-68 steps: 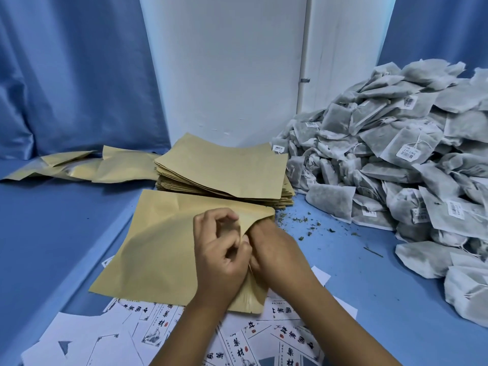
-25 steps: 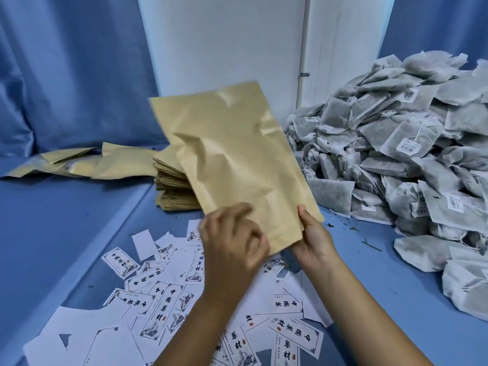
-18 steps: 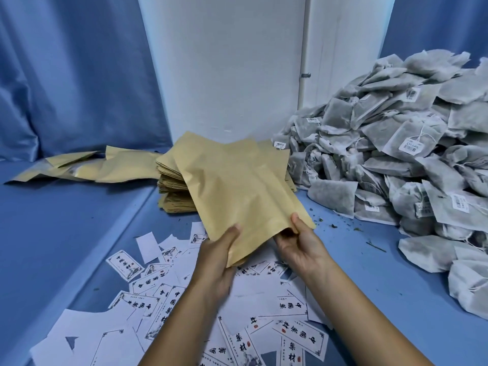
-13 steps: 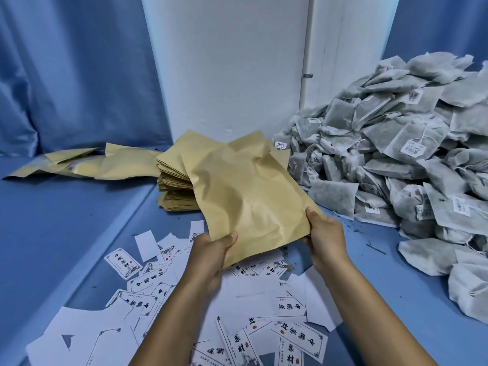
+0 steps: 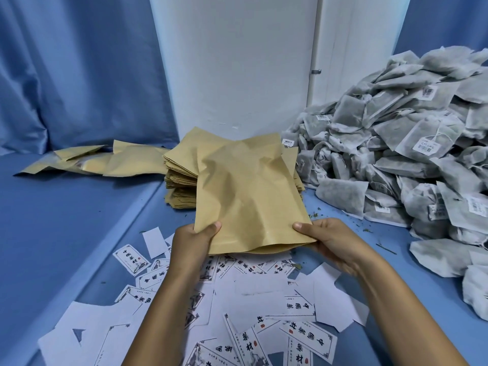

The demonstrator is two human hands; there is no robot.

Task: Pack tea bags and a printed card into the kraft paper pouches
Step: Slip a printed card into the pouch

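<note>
Can't really see the fingers under the pouch (image 5: pixel 248 196), only the thumbs on top. Left hand (image 5: pixel 192 244) and right hand (image 5: pixel 335 244) each pinch a near corner, holding the pouch up over the cards (image 5: pixel 264 299), stack (image 5: pixel 182 180) behind it, tea bags (image 5: pixel 409 159) to its right.

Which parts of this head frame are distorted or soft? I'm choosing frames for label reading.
Head view: wide-angle bending bows the white panel and curtain edges; light is soft and even, no glare; the held pouch is sharp; printed cards show readable characters; tea bag pile labels are too small to read.
</note>
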